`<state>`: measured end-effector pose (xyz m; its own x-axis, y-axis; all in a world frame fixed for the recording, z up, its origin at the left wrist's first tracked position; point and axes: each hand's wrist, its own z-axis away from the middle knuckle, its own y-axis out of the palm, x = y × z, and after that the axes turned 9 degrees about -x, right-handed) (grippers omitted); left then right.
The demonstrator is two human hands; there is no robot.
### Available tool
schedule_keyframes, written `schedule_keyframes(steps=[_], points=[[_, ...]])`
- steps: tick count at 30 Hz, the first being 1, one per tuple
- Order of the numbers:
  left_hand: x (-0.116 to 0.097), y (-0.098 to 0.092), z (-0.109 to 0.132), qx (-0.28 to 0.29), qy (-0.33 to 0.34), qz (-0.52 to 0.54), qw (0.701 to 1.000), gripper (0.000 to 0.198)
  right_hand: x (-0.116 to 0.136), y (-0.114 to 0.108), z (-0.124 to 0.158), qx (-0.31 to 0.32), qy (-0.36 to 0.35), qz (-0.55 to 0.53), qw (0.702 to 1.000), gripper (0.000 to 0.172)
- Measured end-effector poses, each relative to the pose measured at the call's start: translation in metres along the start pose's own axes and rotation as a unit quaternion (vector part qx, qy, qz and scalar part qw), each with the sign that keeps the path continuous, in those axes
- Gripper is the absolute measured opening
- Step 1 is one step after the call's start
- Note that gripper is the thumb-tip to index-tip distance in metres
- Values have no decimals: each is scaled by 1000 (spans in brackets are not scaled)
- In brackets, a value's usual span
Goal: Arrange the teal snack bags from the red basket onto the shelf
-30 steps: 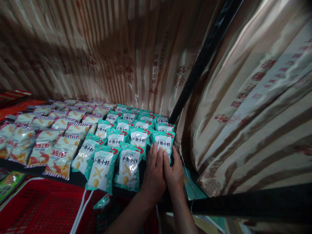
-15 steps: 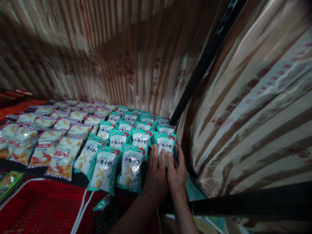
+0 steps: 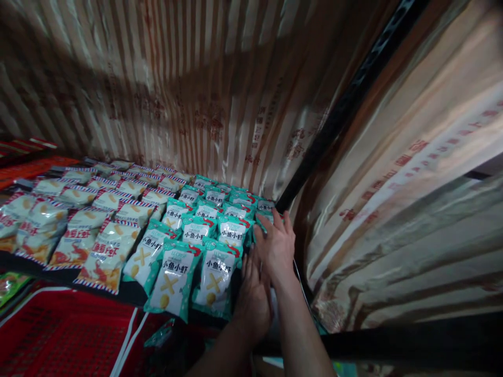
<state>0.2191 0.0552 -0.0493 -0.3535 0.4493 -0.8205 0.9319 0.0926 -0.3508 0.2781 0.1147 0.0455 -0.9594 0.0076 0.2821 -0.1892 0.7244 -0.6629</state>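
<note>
Tan, striped satiny cloth (image 3: pixel 196 68), printed with red characters, hangs in folds on both sides of the slanting black perforated metal post (image 3: pixel 338 118). Left of the post's foot spreads the black, dark-edged shelf (image 3: pixel 133 294), loaded with snack bags. Nearer the wearer than the post, and well to its left, sits the red plastic lattice-walled basket (image 3: pixel 70 335) with white handles.

On the shelf, farther from the post, stand rows of cream-and-orange glossy bags with red-and-blue striped edges (image 3: pixel 104 256). Closer to the post are rows of teal-and-white glossy pillow-shaped bags with black lettering (image 3: pixel 173 277); these reach right up to its foot.

Both bare hands are at the teal column nearest the post. The right hand (image 3: pixel 277 243), just in front of the post's foot, has its fingers bent and spread over the column; whether they grip a bag cannot be told. The left hand (image 3: pixel 253 303), farther from the post and lower, has its fingers extended close together toward it; what its palm meets is hidden.

The rearmost teal bag of that column (image 3: pixel 266 206) shows just beyond the right fingers, beside the post's foot.
</note>
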Motion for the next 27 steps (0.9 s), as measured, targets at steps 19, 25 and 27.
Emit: schedule_keyframes(steps=[19,25,27], points=[[-3,-5,2,8,78,-69,995,63,-13,43,-60,127,12,58,990,37],[-11,-15,0,34,96,-49,994,48,-8,45,-76,173,35,61,982,36],[-11,-15,-1,41,81,-52,994,50,-8,46,-78,180,45,59,981,37]])
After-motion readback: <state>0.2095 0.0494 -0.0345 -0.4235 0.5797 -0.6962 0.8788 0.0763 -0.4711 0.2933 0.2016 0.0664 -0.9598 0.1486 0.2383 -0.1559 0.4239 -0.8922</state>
